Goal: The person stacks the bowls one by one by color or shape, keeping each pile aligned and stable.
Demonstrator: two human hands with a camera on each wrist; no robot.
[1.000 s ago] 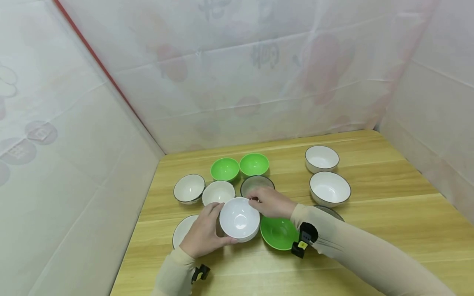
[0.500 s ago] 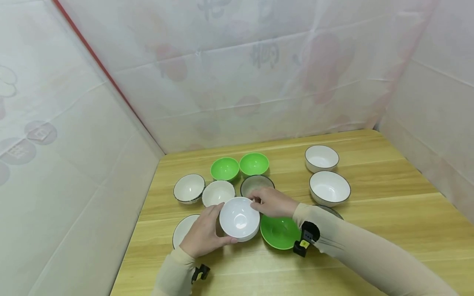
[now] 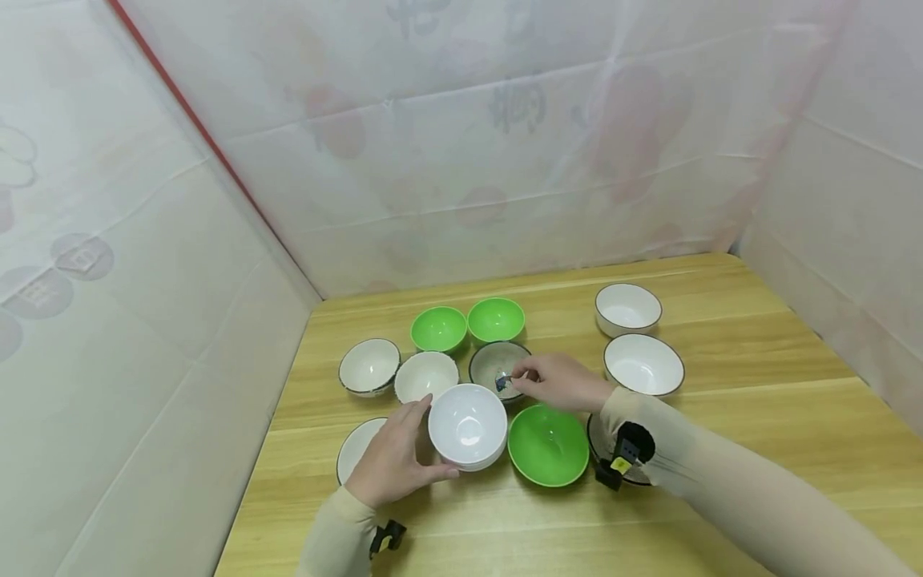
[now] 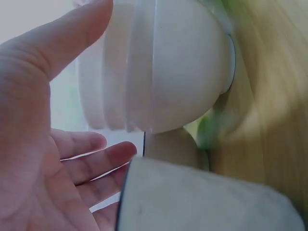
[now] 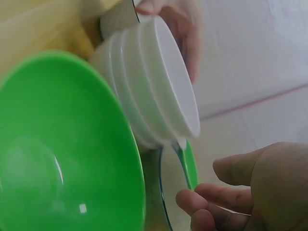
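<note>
On the wooden table point(image 3: 757, 377), near its left front part, sits the stack of white bowls point(image 3: 467, 425), my landmark. My left hand point(image 3: 395, 461) cups the stack's left side, fingers relaxed and nearly straight, thumb along the near wall; the left wrist view shows the palm open beside the nested rims. My right hand point(image 3: 564, 382) hovers just behind and to the right of the stack, over the grey dark-rimmed bowl point(image 3: 496, 362). Fingertips look pinched on something small and bluish, too blurred to identify, so I cannot tell the grip.

Open room: bare wood lies in front of the stack to the table's near edge, and wide bare wood far right of it.

Crowding: a large green bowl point(image 3: 548, 445) touches the stack's right side; a small white bowl point(image 3: 425, 376) sits just behind-left; a dark-rimmed bowl point(image 3: 368, 366) further left; two green bowls point(image 3: 467, 325) behind; two white dark-rimmed bowls point(image 3: 634, 336) well right. A dish point(image 3: 352, 457) lies partly under my left hand.

Faint printed characters show through the backdrop sheet point(image 3: 515, 108), unreadable.
</note>
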